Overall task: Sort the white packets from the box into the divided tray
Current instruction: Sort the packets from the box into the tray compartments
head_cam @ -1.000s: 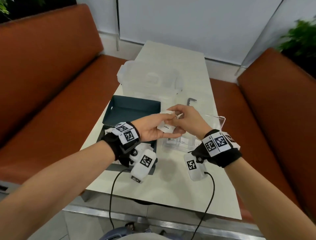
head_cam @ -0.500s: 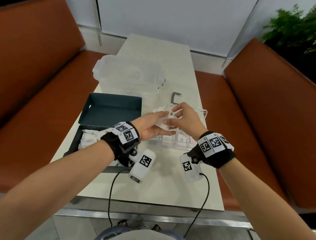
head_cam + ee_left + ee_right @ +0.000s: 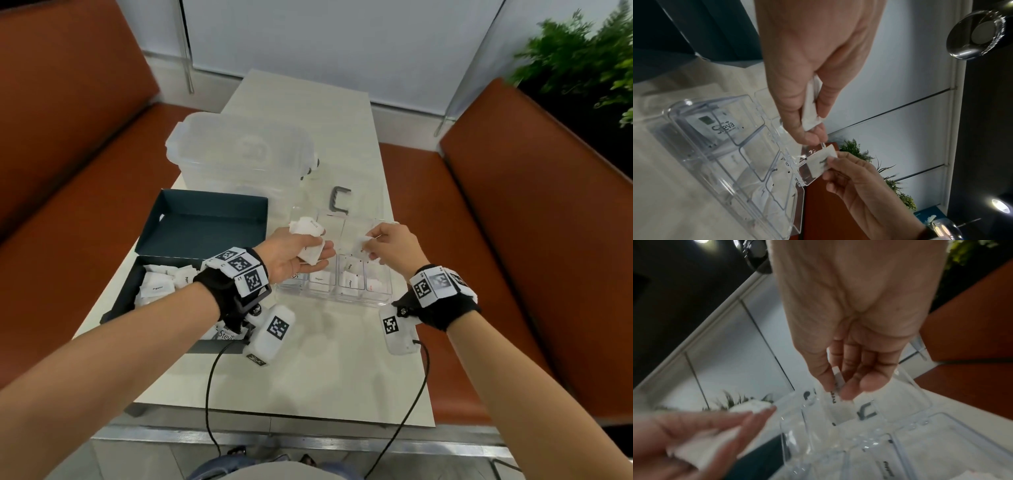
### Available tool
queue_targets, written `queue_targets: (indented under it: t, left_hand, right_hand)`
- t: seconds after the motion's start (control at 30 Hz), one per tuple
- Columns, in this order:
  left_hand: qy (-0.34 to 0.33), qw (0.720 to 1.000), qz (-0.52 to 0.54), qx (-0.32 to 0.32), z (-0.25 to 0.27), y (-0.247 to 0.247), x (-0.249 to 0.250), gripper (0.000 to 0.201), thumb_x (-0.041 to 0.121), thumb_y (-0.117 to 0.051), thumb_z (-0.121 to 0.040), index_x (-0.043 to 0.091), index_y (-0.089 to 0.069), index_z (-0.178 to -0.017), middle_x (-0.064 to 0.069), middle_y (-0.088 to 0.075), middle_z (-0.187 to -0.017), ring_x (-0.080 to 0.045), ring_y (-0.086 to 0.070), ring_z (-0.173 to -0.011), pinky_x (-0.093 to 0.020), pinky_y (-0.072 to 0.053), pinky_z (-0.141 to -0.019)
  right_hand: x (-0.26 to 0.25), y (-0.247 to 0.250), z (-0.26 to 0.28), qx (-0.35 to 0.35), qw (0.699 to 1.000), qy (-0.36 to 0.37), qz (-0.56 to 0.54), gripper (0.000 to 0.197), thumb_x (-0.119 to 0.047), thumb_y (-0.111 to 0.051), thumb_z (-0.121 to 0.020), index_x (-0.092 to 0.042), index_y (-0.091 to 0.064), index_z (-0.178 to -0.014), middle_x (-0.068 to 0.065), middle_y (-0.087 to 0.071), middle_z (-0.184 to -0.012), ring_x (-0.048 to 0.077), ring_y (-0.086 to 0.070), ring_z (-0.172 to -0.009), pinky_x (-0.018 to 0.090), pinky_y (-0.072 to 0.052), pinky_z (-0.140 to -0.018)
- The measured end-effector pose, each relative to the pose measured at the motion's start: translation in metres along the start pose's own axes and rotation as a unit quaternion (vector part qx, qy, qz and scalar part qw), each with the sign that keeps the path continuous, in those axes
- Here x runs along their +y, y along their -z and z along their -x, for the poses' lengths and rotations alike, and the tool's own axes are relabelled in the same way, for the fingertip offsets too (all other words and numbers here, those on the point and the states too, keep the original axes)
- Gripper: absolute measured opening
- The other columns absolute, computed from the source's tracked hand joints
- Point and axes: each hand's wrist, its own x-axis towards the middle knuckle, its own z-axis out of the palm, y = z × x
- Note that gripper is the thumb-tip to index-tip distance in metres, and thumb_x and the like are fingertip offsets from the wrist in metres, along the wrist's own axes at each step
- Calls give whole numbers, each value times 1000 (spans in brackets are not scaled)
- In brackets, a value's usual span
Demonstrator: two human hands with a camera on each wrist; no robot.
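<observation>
My left hand [image 3: 301, 251] holds a small bunch of white packets [image 3: 307, 240] above the left end of the clear divided tray [image 3: 334, 297]. In the left wrist view the packets [image 3: 810, 105] sit pinched between thumb and fingers. My right hand [image 3: 383, 245] pinches a single white packet [image 3: 361, 247] over the tray's right side; the same packet [image 3: 838, 381] shows between thumb and fingers in the right wrist view. The dark box [image 3: 120, 294] at the left holds several more packets [image 3: 157, 287]. Some tray compartments hold packets [image 3: 351, 280].
A clear lidded plastic container [image 3: 239, 150] stands behind the box. A grey C-shaped piece [image 3: 339, 202] lies behind the tray. The tray's clear lid [image 3: 342, 224] lies open behind it. Orange benches [image 3: 534, 212] flank the narrow white table [image 3: 308, 377].
The hands, which were together over the tray working at the bunch, have parted. My right hand has moved right with one packet; my left keeps the rest.
</observation>
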Motion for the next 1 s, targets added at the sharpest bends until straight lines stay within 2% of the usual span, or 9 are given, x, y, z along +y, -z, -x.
queue_targets:
  t: [0.13, 0.27, 0.33, 0.4, 0.63, 0.83, 1.0]
  left_hand:
    - [5, 1000, -4, 3, -1, -1, -2, 33, -2, -53, -96, 0, -51, -128, -18, -67, -102, -25, -70, -88, -35, -61, -69]
    - [7, 1000, -4, 0, -1, 0, -4, 33, -2, -53, -96, 0, -50, -128, -19, -67, -102, -25, -70, -88, -35, -61, -68]
    - [9, 1000, -1, -2, -1, 1, -5, 33, -2, -54, -95, 0, -50, -128, -19, -68, -102, -25, -70, -88, -36, -61, -69]
    - [11, 1000, 1, -5, -1, 2, -6, 32, -2, -54, -95, 1, -51, -127, -19, -68, -103, -25, -70, -87, -36, -61, -69]
    - [12, 1000, 5, -7, -1, 7, -7, 29, -3, -54, -95, 1, -53, -124, -21, -66, -106, -25, -71, -85, -36, -61, -67]
    - [17, 1000, 8, -6, 0, 7, -4, 27, -2, -53, -96, 2, -53, -122, -20, -67, -105, -25, -70, -86, -37, -61, -70]
    - [19, 1000, 11, -3, 0, 9, -4, 26, -2, -53, -96, 2, -53, -121, -20, -67, -104, -25, -70, -87, -37, -61, -71]
  right_hand:
    - [8, -10, -6, -9, 997, 26, 66, 15, -11, -53, -92, -9, -68, -87, 9, -73, -77, 2, -63, -58, 14, -51, -61]
    - [13, -20, -13, -14, 992, 43, 121, 18, -4, -50, -92, 0, -68, -90, 14, -73, -82, 4, -60, -54, 9, -44, -57]
    - [16, -25, -18, -25, 988, 39, 146, 19, -2, -49, -92, 1, -68, -93, 16, -71, -88, 19, -68, -68, 16, -49, -61]
    - [19, -29, -21, -34, 982, 38, 182, 20, -1, -50, -90, -2, -69, -95, 16, -70, -91, 28, -67, -82, 26, -51, -70]
    - [23, -39, -24, -32, 959, 62, 276, 23, 0, -48, -90, -3, -69, -98, 14, -65, -100, 30, -62, -88, 33, -52, -76]
    - [23, -48, -22, -22, 937, 82, 339, 17, 2, -44, -88, -1, -59, -94, 16, -58, -98, 35, -58, -86, 42, -50, -77]
    - [22, -50, -22, -21, 929, 76, 361, 10, -1, -48, -91, -2, -55, -98, 14, -58, -98, 33, -58, -85, 39, -48, -77]
